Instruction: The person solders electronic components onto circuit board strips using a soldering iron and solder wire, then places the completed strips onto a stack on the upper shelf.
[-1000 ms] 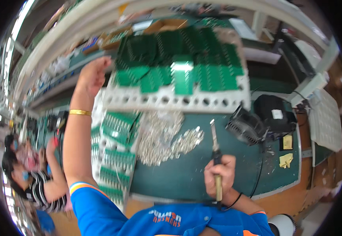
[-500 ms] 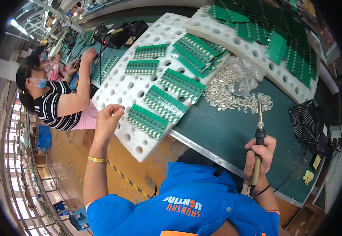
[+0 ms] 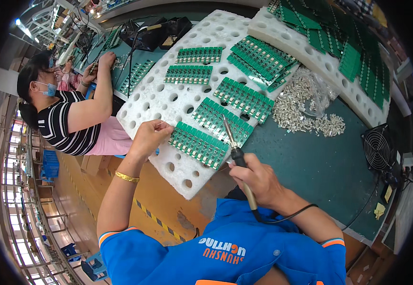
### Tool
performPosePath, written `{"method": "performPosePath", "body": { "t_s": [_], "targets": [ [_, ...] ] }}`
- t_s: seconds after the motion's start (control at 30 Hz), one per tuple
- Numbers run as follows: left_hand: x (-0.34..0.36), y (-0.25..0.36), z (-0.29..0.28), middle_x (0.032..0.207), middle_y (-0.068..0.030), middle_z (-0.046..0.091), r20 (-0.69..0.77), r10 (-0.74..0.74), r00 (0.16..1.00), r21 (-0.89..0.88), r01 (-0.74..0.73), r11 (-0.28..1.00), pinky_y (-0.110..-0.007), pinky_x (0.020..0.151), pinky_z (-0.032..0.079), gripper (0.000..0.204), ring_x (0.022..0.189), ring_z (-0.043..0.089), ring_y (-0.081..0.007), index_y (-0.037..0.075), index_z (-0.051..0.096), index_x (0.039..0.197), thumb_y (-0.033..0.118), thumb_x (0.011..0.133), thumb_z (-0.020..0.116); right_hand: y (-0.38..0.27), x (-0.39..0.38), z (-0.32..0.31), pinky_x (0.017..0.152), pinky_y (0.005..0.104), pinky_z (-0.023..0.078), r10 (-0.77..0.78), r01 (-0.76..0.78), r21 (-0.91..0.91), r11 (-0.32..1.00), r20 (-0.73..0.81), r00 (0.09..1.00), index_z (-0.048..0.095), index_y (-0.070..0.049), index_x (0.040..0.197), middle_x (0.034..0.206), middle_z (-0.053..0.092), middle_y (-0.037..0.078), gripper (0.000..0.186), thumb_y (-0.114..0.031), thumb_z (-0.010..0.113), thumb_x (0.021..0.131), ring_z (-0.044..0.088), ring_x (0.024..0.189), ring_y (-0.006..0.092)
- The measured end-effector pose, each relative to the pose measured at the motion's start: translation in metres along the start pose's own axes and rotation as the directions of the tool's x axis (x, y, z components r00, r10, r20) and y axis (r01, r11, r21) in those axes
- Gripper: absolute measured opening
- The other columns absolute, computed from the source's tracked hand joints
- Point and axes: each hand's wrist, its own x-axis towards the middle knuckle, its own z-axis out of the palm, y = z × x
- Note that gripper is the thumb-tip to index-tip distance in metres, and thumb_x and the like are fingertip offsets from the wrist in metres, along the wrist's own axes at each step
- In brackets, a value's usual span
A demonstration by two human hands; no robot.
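Note:
My right hand (image 3: 259, 181) is wrapped round a soldering iron (image 3: 237, 156). Its metal tip points up and away, over the green circuit boards. My left hand (image 3: 148, 138) is pinched on a thin strand of solder wire (image 3: 161, 123), just left of the nearest circuit board panel (image 3: 199, 145). A second panel (image 3: 223, 121) lies directly behind it, under the iron's tip; whether the tip touches it I cannot tell. These panels, set with small pale parts, rest on a white foam board (image 3: 156, 102) full of round holes. A small shiny bit shows by my right fingers.
Right of the foam lies a heap of small metal parts (image 3: 292, 107) with a clear plastic bag (image 3: 321, 97). A second foam slab (image 3: 306, 50) carries stacked green boards (image 3: 353, 52). A black fan (image 3: 377, 148) stands far right. A co-worker (image 3: 73, 109) sits at left.
My right hand has swung left with the soldering iron, from beside the metal parts to over the panels. My left hand has come closer to the nearest panel. The view has shifted slightly.

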Motion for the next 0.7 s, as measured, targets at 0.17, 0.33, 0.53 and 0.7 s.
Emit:
{"method": "performPosePath", "body": {
  "t_s": [0.17, 0.33, 0.53, 0.7],
  "targets": [
    [0.004, -0.008, -0.003, 0.071, 0.0021, 0.06, 0.033, 0.057, 0.998, 0.061, -0.059, 0.996, -0.023, 0.055, 0.041, 0.014, 0.062, 0.051, -0.0054, 0.0, 0.067, 0.081, 0.012, 0.087, 0.069, 0.004, 0.004, 0.015, 0.058, 0.0429, 0.052, 0.038, -0.036, -0.049, 0.998, 0.029, 0.999, 0.052, -0.009, 0.113, 0.089, 0.048, 0.016, 0.04, 0.003, 0.065, 0.077, 0.062, 0.071, 0.0343],
    [0.005, -0.009, -0.007, 0.069, 0.0024, 0.059, 0.073, -0.003, 0.997, 0.095, -0.004, 0.995, -0.024, 0.055, 0.042, 0.014, 0.061, 0.051, -0.0059, 0.002, 0.065, 0.076, 0.011, 0.084, 0.071, 0.002, 0.0, 0.018, 0.058, 0.0443, 0.052, 0.068, -0.068, -0.026, 0.997, 0.015, 0.998, 0.054, -0.01, 0.114, 0.09, 0.048, 0.016, 0.035, -0.001, 0.066, 0.082, 0.063, 0.074, 0.0365],
    [-0.005, 0.001, -0.014, 0.076, 0.003, 0.061, 0.154, -0.099, 0.983, -0.038, 0.106, 0.994, -0.022, 0.052, 0.038, 0.008, 0.059, 0.049, -0.0047, 0.003, 0.067, 0.087, 0.009, 0.087, 0.071, 0.005, 0.0, 0.024, 0.06, 0.0445, 0.052, 0.061, -0.061, 0.003, 0.998, 0.009, 0.998, 0.053, -0.008, 0.114, 0.093, 0.048, 0.017, 0.028, -0.003, 0.058, 0.086, 0.062, 0.075, 0.0365],
    [-0.01, 0.001, -0.019, 0.072, 0.0063, 0.056, 0.2, -0.125, 0.972, -0.137, 0.154, 0.979, -0.018, 0.045, 0.024, 0.007, 0.052, 0.036, -0.0001, 0.006, 0.063, 0.09, 0.011, 0.092, 0.068, 0.003, 0.005, 0.022, 0.058, 0.0446, 0.052, 0.058, -0.058, 0.026, 0.998, -0.016, 0.998, 0.051, -0.008, 0.114, 0.093, 0.047, 0.017, 0.031, -0.001, 0.059, 0.085, 0.062, 0.073, 0.0363]
  ]
}}
